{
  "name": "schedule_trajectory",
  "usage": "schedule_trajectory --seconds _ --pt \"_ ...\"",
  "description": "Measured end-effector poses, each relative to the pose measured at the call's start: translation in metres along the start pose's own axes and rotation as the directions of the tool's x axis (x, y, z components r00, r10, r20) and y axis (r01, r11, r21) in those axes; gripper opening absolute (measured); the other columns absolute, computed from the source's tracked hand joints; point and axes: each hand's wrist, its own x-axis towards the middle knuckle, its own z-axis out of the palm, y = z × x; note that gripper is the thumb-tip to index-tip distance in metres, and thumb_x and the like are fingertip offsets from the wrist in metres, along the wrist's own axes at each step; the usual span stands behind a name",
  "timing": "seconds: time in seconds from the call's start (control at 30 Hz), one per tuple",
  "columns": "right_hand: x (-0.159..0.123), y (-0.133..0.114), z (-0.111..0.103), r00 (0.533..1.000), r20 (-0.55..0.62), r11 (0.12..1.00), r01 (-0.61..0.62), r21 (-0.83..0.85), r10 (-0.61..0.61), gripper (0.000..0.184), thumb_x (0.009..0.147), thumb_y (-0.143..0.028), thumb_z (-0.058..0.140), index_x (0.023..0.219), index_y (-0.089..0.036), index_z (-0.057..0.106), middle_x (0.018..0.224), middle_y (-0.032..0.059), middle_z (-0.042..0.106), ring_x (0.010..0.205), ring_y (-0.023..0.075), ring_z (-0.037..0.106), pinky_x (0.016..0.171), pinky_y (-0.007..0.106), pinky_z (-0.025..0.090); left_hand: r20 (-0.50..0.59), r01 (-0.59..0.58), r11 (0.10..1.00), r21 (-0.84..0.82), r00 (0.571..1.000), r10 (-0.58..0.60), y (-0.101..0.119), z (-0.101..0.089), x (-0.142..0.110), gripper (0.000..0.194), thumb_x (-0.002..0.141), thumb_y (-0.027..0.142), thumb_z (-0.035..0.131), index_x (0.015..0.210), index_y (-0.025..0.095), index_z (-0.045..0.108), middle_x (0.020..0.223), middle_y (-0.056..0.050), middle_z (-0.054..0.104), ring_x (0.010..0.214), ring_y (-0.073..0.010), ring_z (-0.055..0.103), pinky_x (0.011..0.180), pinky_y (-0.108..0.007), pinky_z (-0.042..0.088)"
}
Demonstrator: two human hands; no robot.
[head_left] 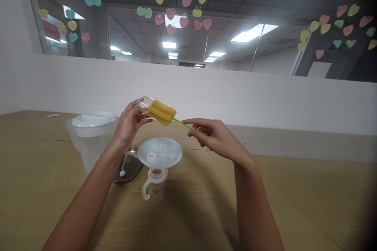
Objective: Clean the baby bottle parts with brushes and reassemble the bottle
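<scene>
My left hand (129,121) is closed round a small clear cap (144,103), held up above the table. My right hand (210,135) pinches the green handle of a sponge brush (183,124). The brush's yellow sponge head (161,112) sits right at the mouth of the clear cap. Both hands are raised over a clear dish (160,152) and a baby bottle with handles (154,188).
A translucent plastic pitcher with a white lid (91,133) stands at the left on the wooden table (294,204). A dark metal lid (128,168) lies beside it. A white wall (235,94) runs behind the table, with glass and heart stickers above.
</scene>
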Motion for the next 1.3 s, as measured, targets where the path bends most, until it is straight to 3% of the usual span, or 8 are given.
schedule_trajectory --seconds 0.1,0.23,0.4,0.7,0.93,1.07,1.2,1.3 --pt "-0.001 -0.003 0.001 0.999 -0.015 0.999 0.036 0.011 -0.036 0.031 0.083 -0.026 0.052 0.111 -0.020 0.064 0.077 0.0041 0.065 0.053 0.0088 0.048 0.048 0.021 0.042 0.047 -0.019 0.997 0.075 0.999 0.016 -0.001 0.006 -0.006 0.035 0.077 0.043 0.047 0.098 0.016 0.053 0.088 -0.005 0.060 0.068 -0.0153 0.060 0.057 -0.026 0.050" --pt "-0.006 -0.005 0.000 0.997 -0.041 0.996 0.057 -0.062 -0.060 0.030 0.084 -0.027 0.052 0.111 -0.024 0.065 0.078 0.0026 0.067 0.053 0.0089 0.047 0.050 0.022 0.040 0.078 -0.170 0.945 0.278 0.985 0.154 0.000 0.011 -0.017 0.033 0.079 0.047 0.048 0.094 0.018 0.052 0.091 -0.005 0.060 0.069 -0.0145 0.059 0.055 -0.024 0.047" --pt "-0.005 -0.001 0.003 0.991 -0.086 0.976 0.087 -0.198 -0.106 0.032 0.083 -0.019 0.051 0.111 -0.027 0.065 0.086 0.0011 0.069 0.056 0.0101 0.048 0.053 0.023 0.039 0.167 -0.309 0.690 0.654 0.949 0.267 0.005 0.015 -0.028 0.031 0.079 0.038 0.055 0.104 0.021 0.049 0.104 -0.005 0.061 0.077 -0.0150 0.059 0.066 -0.029 0.049" --pt "-0.003 0.003 -0.001 1.000 -0.012 0.992 0.023 -0.127 -0.024 0.032 0.086 -0.023 0.048 0.114 -0.025 0.063 0.082 0.0009 0.066 0.050 0.0076 0.047 0.049 0.021 0.040 0.301 -0.405 0.671 0.621 0.914 0.273 0.022 -0.010 -0.017 0.038 0.071 0.036 0.066 0.104 0.021 0.052 0.115 -0.007 0.059 0.087 -0.0175 0.062 0.079 -0.032 0.052" --pt "-0.005 0.002 -0.001 0.978 -0.208 0.973 -0.021 -0.231 -0.028 0.031 0.085 -0.022 0.048 0.112 -0.021 0.064 0.076 0.0015 0.065 0.050 0.0089 0.050 0.051 0.023 0.040 0.277 -0.398 0.288 0.871 0.882 0.381 0.030 -0.024 -0.015 0.038 0.073 0.032 0.062 0.109 0.026 0.054 0.113 -0.002 0.061 0.088 -0.0198 0.062 0.078 -0.033 0.050" --pt "-0.003 -0.001 0.007 0.988 -0.117 0.982 0.075 -0.174 -0.097 0.031 0.087 -0.025 0.048 0.115 -0.024 0.062 0.077 0.0007 0.066 0.053 0.0093 0.052 0.055 0.023 0.042 0.300 -0.398 0.344 0.851 0.904 0.305 0.030 -0.021 -0.018 0.043 0.071 0.037 0.064 0.111 0.026 0.052 0.114 -0.002 0.060 0.084 -0.0184 0.061 0.073 -0.031 0.050" --pt "0.000 0.000 0.014 0.968 -0.215 0.952 0.065 -0.298 -0.133 0.031 0.087 -0.021 0.048 0.114 -0.021 0.063 0.081 0.0029 0.067 0.057 0.0110 0.054 0.056 0.024 0.041 0.305 -0.422 0.370 0.827 0.892 0.334 0.033 -0.017 -0.020 0.056 0.068 0.037 0.066 0.118 0.026 0.045 0.113 -0.003 0.061 0.085 -0.0180 0.060 0.074 -0.031 0.049" --pt "-0.002 -0.006 0.016 0.966 -0.211 0.960 0.087 -0.267 -0.147 0.032 0.087 -0.022 0.047 0.114 -0.021 0.063 0.081 0.0033 0.068 0.057 0.0115 0.054 0.055 0.024 0.042 0.312 -0.410 0.328 0.851 0.898 0.311 0.033 -0.016 -0.021 0.062 0.068 0.034 0.065 0.125 0.027 0.041 0.111 -0.003 0.062 0.084 -0.0183 0.059 0.073 -0.031 0.049"
